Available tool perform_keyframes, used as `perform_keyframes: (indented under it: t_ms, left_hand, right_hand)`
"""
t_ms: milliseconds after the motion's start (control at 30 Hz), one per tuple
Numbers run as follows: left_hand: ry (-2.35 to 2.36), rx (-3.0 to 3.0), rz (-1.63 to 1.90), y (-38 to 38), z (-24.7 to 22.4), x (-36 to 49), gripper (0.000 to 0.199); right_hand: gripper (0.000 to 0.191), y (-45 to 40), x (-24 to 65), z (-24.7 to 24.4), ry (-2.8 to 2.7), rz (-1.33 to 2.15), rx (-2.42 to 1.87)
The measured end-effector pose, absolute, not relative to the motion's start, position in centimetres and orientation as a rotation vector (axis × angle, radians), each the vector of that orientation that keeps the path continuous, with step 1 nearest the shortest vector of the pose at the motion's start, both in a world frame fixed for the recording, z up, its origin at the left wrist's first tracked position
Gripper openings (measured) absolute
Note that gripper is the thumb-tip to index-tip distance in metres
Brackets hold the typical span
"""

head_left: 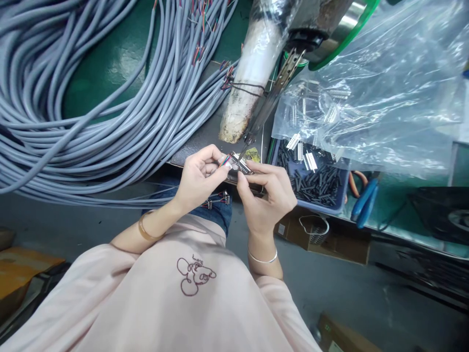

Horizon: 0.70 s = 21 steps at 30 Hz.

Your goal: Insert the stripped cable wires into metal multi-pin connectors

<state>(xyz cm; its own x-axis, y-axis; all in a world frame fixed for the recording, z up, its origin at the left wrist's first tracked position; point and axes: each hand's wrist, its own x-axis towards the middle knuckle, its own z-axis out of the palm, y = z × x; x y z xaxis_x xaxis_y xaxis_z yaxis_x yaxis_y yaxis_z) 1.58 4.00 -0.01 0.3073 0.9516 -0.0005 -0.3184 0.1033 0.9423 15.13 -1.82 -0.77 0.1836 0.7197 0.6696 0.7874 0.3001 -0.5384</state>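
My left hand (200,176) pinches thin coloured wires (226,160) close to their ends. Between the fingertips of my right hand (269,190) is a small metal multi-pin connector (242,165), held by its edge. The wire ends meet the connector's left part, though my fingers partly hide that spot. A soldering iron (269,102) is fixed above, its dark tip pointing down at the connector; whether it touches is unclear. Behind the connector lies a yellow sponge-like piece (252,155). Finished-looking connectors on wires (226,197) hang over my lap.
Many grey cables (157,117) cover the left side. A blue bin (344,183) of black sleeves and connectors stands right, partly under clear plastic (384,98). Blue-handled pliers (364,203) lie beside it. A white wrapped tube (249,73) and green-rimmed spool (348,29) hang above.
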Motion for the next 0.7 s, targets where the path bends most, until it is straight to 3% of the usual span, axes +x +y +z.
perform_keyframes:
  t_ms: [700]
  left_hand:
    - [0.836, 1.033, 1.012, 3.72, 0.0, 1.53, 0.018]
  right_hand:
    - [0.016, -2.27, 15.31, -0.58, -1.689, -0.272, -1.399]
